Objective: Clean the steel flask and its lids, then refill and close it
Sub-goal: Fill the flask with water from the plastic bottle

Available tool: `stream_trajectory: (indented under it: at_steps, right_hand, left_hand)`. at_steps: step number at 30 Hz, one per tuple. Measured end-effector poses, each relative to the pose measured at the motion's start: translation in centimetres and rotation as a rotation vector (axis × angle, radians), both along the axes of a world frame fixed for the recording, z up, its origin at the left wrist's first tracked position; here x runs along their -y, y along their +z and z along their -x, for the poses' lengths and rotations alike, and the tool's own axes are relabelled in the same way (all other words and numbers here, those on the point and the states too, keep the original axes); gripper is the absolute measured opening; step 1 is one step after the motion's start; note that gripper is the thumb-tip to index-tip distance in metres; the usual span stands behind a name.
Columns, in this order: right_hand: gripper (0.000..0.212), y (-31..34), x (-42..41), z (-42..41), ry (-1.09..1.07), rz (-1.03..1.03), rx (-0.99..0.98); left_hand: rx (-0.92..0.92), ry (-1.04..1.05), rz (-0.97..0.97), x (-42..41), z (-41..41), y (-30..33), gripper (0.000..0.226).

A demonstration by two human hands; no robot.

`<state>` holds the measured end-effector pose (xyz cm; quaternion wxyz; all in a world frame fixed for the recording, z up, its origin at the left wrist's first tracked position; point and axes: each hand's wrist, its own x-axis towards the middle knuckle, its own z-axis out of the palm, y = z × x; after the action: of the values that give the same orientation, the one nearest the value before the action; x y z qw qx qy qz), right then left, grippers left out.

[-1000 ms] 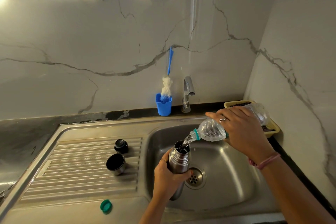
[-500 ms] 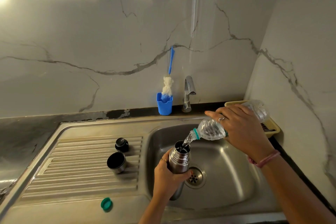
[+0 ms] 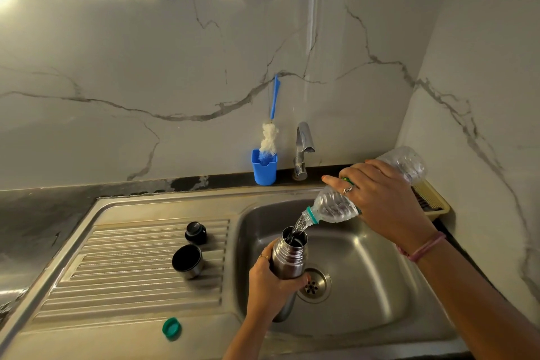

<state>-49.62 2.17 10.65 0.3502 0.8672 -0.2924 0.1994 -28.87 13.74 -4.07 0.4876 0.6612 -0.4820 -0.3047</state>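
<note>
The steel sink unit (image 3: 163, 207) fills the desk: its basin (image 3: 380, 272) sits at the right end, its ribbed drainboard (image 3: 131, 278) at the left. Over the basin, above and just left of the drain (image 3: 314, 285), the left hand (image 3: 270, 286) has its grip wrapped around the lower body of the steel flask (image 3: 289, 254), holding it upright and open. The right hand (image 3: 380, 199) is clenched around a clear plastic water bottle (image 3: 333, 207), tipped neck-down so a stream falls into the flask mouth.

Against the frames half a second and a second back, almost nothing has shifted: same tilt, same hold, the stream unbroken. I read that as the refill being mid-way, with cleaning apparently behind and closing ahead. How full the flask is cannot be seen.

On the drainboard's right half, near the basin edge, the steel cup lid (image 3: 187, 261) stands mouth-up, and the black stopper (image 3: 195, 232) sits just behind it, apart. The bottle's green cap (image 3: 171, 328) lies near the front edge. A blue brush holder (image 3: 264, 166) and the tap (image 3: 302, 152) stand at the back edge, a yellow tray (image 3: 435, 202) at the back right corner.

The drainboard's left stretch is bare, and the reach from flask to lids is unobstructed.
</note>
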Motion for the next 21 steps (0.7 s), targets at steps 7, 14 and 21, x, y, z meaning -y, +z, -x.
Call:
stream_trajectory:
  at_steps: [7, 14, 21]
  right_hand:
    - [0.054, 0.5, 0.2, -0.5, 0.04, 0.116, -0.055]
    - [0.049, 0.8, 0.2, -1.2, 0.048, 0.175, -0.109]
    - [0.047, 0.6, 0.4, -1.9, 0.079, 0.253, -0.166]
  left_hand:
    - [0.004, -0.019, -0.019, -0.2, 0.2, 0.4, 0.077]
    - [-0.007, -0.023, -0.026, 0.0, 0.2, 0.3, 0.078]
    - [-0.001, -0.011, -0.03, 0.3, 0.3, 0.0, 0.076]
